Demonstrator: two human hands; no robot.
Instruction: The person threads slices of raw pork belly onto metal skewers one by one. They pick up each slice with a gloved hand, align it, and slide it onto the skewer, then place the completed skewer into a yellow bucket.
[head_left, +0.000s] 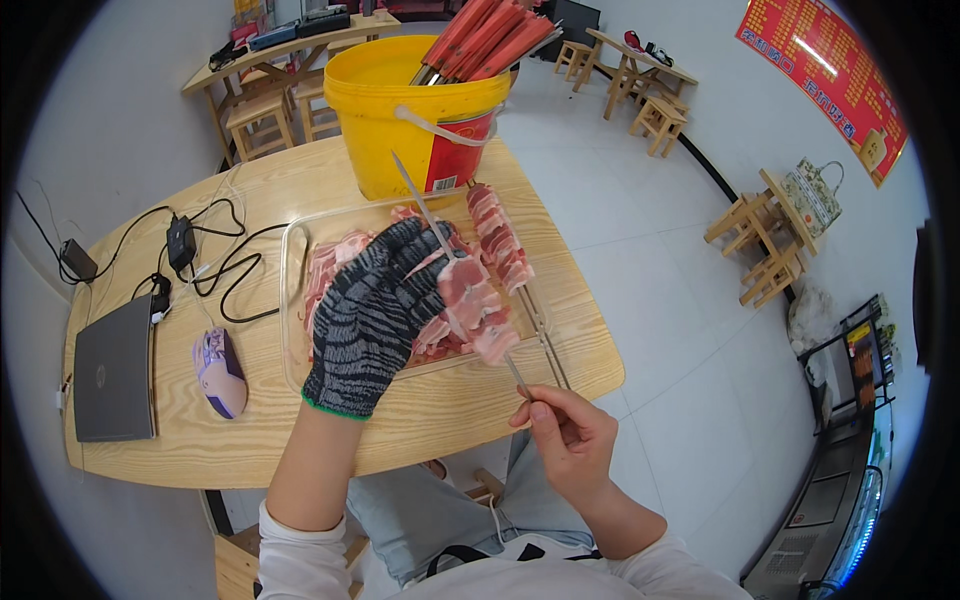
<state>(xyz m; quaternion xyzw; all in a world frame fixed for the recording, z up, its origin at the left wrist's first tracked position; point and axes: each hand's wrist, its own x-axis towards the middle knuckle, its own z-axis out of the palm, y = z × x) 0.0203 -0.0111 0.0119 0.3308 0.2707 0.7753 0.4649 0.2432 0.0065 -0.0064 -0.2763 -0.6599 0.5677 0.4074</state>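
Observation:
My right hand (570, 439), bare, pinches the lower end of a metal skewer (411, 180). Several slices of raw meat (476, 307) are threaded along its middle, and its bare pointed end slants up to the left. My left hand (382, 304), in a dark grey striped knit glove with a green cuff, has its fingers around a slice of meat at the upper end of the threaded stack. Below the glove lies a clear plastic tray (289, 330) of raw meat slices (337, 259). Loaded meat skewers (501, 238) rest across the tray's right side.
A yellow bucket (367, 127) behind the tray holds several red-handled skewers (487, 45). On the left of the wooden table (277, 439) are a closed laptop (112, 371), a mouse (219, 373) and black cables with an adapter (180, 241). Stools (259, 120) stand beyond.

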